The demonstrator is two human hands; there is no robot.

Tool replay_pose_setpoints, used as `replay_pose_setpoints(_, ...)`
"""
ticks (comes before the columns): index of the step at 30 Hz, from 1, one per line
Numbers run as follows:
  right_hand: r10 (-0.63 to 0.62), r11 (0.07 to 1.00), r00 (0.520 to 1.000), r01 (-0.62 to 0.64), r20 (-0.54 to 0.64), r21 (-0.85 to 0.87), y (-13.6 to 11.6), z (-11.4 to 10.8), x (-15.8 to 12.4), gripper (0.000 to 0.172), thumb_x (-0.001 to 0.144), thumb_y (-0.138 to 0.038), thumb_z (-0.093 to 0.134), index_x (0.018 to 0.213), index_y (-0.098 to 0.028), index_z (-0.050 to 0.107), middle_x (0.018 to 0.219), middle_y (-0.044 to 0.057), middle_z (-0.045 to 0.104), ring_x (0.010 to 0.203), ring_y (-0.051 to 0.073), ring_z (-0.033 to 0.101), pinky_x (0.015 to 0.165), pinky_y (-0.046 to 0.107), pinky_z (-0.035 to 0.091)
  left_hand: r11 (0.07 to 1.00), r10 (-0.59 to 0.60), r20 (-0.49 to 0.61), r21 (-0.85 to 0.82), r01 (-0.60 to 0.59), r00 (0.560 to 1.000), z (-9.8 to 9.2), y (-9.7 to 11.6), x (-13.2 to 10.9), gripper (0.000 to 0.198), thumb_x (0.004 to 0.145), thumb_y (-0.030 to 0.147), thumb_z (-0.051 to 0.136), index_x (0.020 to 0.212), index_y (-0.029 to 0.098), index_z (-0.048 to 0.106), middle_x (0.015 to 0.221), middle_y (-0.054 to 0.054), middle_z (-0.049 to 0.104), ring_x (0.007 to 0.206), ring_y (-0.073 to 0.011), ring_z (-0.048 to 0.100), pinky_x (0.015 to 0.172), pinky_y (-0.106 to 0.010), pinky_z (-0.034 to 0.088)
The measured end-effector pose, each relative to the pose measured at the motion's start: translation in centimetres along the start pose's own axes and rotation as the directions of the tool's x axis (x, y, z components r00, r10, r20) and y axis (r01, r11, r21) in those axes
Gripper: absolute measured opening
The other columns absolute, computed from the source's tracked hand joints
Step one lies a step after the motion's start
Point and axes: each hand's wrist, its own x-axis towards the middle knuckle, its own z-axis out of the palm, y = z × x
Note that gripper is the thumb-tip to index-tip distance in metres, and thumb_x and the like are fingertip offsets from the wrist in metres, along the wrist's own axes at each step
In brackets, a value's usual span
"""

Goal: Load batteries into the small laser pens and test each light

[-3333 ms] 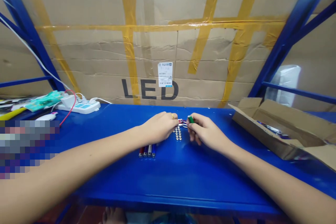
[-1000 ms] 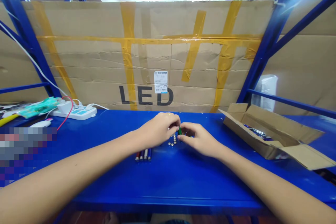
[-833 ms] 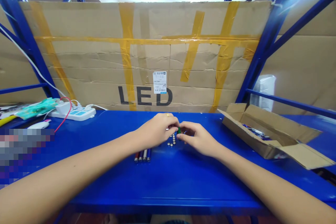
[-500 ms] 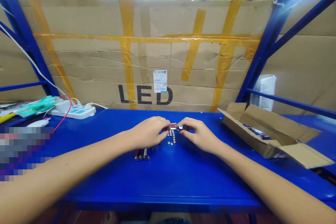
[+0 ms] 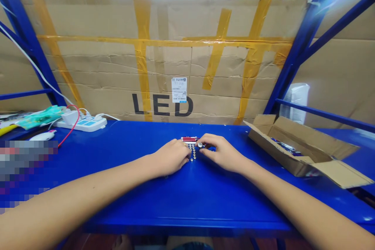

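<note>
My left hand point(image 5: 171, 157) rests curled on the blue table point(image 5: 181, 199), fingertips together at the near end of several small silver button cells point(image 5: 191, 153) laid in short rows. What its fingers hold, if anything, is hidden. My right hand point(image 5: 220, 153) pinches a small round silver piece point(image 5: 200, 145) between thumb and forefinger, just right of the cells. A short red metal tube point(image 5: 189, 139) lies crosswise on the table just beyond the cells, between the two hands.
An open cardboard box point(image 5: 301, 146) lies at the right. A white power strip point(image 5: 83, 123) with a red wire, a teal item point(image 5: 41, 116) and a white gadget point(image 5: 43, 136) sit at the left. A taped cardboard sheet marked LED point(image 5: 162, 105) closes the back, between blue rack posts.
My left hand has drawn back toward me and now covers the coloured tubes seen earlier. The green tube is out of sight. The red tube now lies uncovered, and my right hand holds a silver piece.
</note>
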Motion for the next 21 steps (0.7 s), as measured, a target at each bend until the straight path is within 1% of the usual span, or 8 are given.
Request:
replay_pose_setpoints(4, -0.007, 1.0, 1.0, 0.007, 0.01, -0.007, 0.0, 0.1, 0.0, 0.014, 0.084, -0.012, 0.055, 0.089, -0.019, 0.066, 0.09, 0.004, 0.065, 0.082, 0.017, 0.058, 0.077, 0.032, 0.046, 0.985, -0.117, 0.056, -0.125, 0.123, 0.992, -0.6, 0.0, 0.5, 0.006, 0.074, 0.012, 0.06, 0.077, 0.017, 0.062, 0.081, -0.006, 0.067, 0.08, -0.0224, 0.062, 0.069, -0.032, 0.046)
replay_pose_setpoints(6, 0.012, 1.0, 1.0, -0.012, 0.006, -0.024, 0.1, 0.1, 0.0, 0.015, 0.083, -0.011, 0.055, 0.089, -0.019, 0.066, 0.089, 0.005, 0.065, 0.081, 0.017, 0.058, 0.077, 0.032, 0.046, 0.974, -0.147, 0.07, -0.165, 0.157, 0.987, -1.3, -0.1, 0.8, 0.006, 0.071, 0.012, 0.061, 0.075, 0.017, 0.062, 0.077, -0.005, 0.066, 0.074, -0.0201, 0.061, 0.064, -0.029, 0.044)
replay_pose_setpoints(8, 0.052, 0.998, 0.999, -0.052, -0.001, -0.042, 0.0, 0.1, 0.0, 0.015, 0.082, -0.011, 0.055, 0.089, -0.018, 0.066, 0.089, 0.005, 0.066, 0.081, 0.018, 0.058, 0.076, 0.032, 0.045, 0.968, -0.149, 0.018, -0.204, 0.149, 0.989, -2.1, -0.2, 1.1, 0.006, 0.072, 0.013, 0.059, 0.075, 0.017, 0.062, 0.075, -0.003, 0.067, 0.07, -0.0175, 0.061, 0.061, -0.027, 0.042)
replay_pose_setpoints(10, 0.09, 0.995, 0.996, -0.091, -0.005, -0.045, 0.0, 0.1, 0.0, 0.013, 0.081, -0.012, 0.056, 0.089, -0.017, 0.066, 0.088, 0.006, 0.066, 0.08, 0.018, 0.058, 0.075, 0.032, 0.045, 0.96, -0.153, -0.08, -0.249, 0.129, 0.985, -3.0, -0.2, 1.3, 0.007, 0.074, 0.015, 0.058, 0.079, 0.017, 0.062, 0.076, -0.003, 0.067, 0.069, -0.0157, 0.06, 0.061, -0.025, 0.042)
replay_pose_setpoints(12, 0.101, 0.995, 0.995, -0.101, 0.001, -0.017, -0.2, 0.1, 0.0, 0.012, 0.082, -0.014, 0.057, 0.089, -0.017, 0.066, 0.088, 0.005, 0.067, 0.079, 0.018, 0.059, 0.074, 0.032, 0.045, 0.954, -0.16, -0.175, -0.28, 0.107, 0.971, -3.8, 0.1, 1.5, 0.009, 0.079, 0.017, 0.056, 0.084, 0.017, 0.063, 0.079, -0.002, 0.068, 0.071, -0.0151, 0.06, 0.064, -0.026, 0.043)
replay_pose_setpoints(13, 0.095, 0.995, 0.995, -0.095, 0.005, 0.008, -0.3, 0.1, 0.0, 0.012, 0.082, -0.014, 0.056, 0.089, -0.018, 0.066, 0.088, 0.005, 0.068, 0.08, 0.018, 0.059, 0.074, 0.031, 0.045, 0.955, -0.15, -0.199, -0.282, 0.09, 0.968, -4.1, 0.4, 1.5, 0.01, 0.08, 0.017, 0.055, 0.085, 0.017, 0.063, 0.079, -0.002, 0.068, 0.072, -0.015, 0.061, 0.065, -0.026, 0.044)
replay_pose_setpoints(16, 0.066, 0.994, 0.998, -0.067, 0.012, 0.083, -0.5, 0.0, -0.1, 0.012, 0.083, -0.015, 0.056, 0.089, -0.018, 0.066, 0.089, 0.004, 0.068, 0.08, 0.017, 0.06, 0.074, 0.031, 0.046, 0.969, -0.097, -0.217, -0.242, 0.043, 0.971, -4.3, 1.1, 1.5, 0.01, 0.083, 0.017, 0.054, 0.087, 0.017, 0.063, 0.083, -0.003, 0.068, 0.077, -0.0163, 0.061, 0.07, -0.028, 0.045)
replay_pose_setpoints(21, 0.056, 0.985, 0.998, -0.056, 0.002, 0.162, -0.5, 0.0, 0.0, 0.014, 0.082, -0.015, 0.056, 0.09, -0.018, 0.066, 0.091, 0.004, 0.069, 0.083, 0.018, 0.06, 0.077, 0.031, 0.047, 0.987, -0.043, -0.211, -0.16, 0.009, 0.976, -3.5, 1.5, 1.3, 0.013, 0.086, 0.017, 0.05, 0.091, 0.017, 0.062, 0.093, -0.007, 0.068, 0.088, -0.0199, 0.062, 0.078, -0.032, 0.046)
